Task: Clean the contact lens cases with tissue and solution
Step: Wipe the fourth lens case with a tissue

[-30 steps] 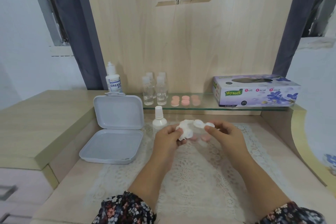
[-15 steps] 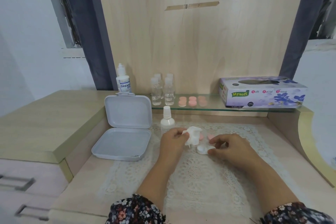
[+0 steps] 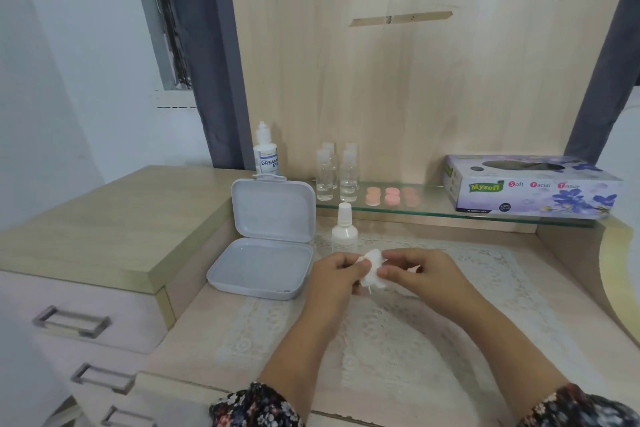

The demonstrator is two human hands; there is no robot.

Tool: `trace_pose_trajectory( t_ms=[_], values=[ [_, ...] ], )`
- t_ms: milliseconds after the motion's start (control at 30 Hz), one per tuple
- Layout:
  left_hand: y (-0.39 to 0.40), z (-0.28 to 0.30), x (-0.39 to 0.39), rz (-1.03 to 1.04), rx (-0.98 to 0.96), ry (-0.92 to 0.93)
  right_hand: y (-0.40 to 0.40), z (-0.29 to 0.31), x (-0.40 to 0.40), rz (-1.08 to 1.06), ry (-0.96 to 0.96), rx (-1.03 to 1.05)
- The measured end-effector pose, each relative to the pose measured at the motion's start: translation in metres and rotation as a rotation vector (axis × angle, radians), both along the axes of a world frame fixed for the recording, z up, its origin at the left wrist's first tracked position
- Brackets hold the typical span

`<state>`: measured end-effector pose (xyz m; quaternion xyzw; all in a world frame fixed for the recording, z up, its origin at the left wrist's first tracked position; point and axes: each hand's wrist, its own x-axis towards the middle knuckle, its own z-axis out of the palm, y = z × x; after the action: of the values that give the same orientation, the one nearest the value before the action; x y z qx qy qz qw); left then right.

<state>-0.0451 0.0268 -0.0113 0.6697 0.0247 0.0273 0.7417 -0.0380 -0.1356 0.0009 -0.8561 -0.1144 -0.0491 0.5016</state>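
My left hand (image 3: 332, 276) holds a crumpled white tissue (image 3: 372, 269) over the lace mat (image 3: 398, 350). My right hand (image 3: 420, 272) meets it from the right, thumb and forefinger pinching the same tissue. A small pinkish piece (image 3: 414, 269) shows in the gap between those fingers; I cannot tell whether it is held or lies on the mat. The white lens case is hidden by the hands. A small white solution bottle (image 3: 344, 229) stands just behind the hands. Several pink round lens case parts (image 3: 391, 196) sit on the glass shelf (image 3: 433, 208).
An open grey plastic box (image 3: 266, 246) lies left of the hands. A labelled solution bottle (image 3: 266, 156) and several clear bottles (image 3: 336, 173) stand at the back. A tissue box (image 3: 530, 187) sits on the shelf's right. Drawers (image 3: 72, 322) are at the left.
My right hand set the white lens case down on the mat, then rose to the tissue. The left hand kept holding the tissue. The camera shifted left.
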Motion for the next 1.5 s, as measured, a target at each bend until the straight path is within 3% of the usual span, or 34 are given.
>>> trace_pose_trajectory(
  t_ms=[367,700,867,1100,1200,1367,1500],
  values=[
    [0.078,0.002,-0.039,0.109,-0.025,-0.069,0.083,0.005,-0.005,0.242,0.094,0.152],
    [0.188,0.01,-0.103,0.312,0.042,-0.11,0.195,0.009,-0.04,0.482,0.122,0.05],
    [0.257,0.005,-0.145,0.399,0.118,-0.027,0.263,0.01,-0.065,0.647,0.141,-0.166],
    [0.331,-0.029,-0.196,0.547,0.166,0.1,0.354,-0.026,-0.106,0.671,0.204,-0.147],
    [0.351,-0.053,-0.212,0.519,0.122,0.195,0.379,-0.049,-0.115,0.673,0.248,-0.188],
    [0.37,-0.097,-0.231,0.515,0.148,0.362,0.408,-0.1,-0.136,0.661,0.41,-0.246],
    [0.379,-0.136,-0.239,0.561,0.292,0.48,0.426,-0.135,-0.148,0.676,0.6,-0.359]
  ],
)
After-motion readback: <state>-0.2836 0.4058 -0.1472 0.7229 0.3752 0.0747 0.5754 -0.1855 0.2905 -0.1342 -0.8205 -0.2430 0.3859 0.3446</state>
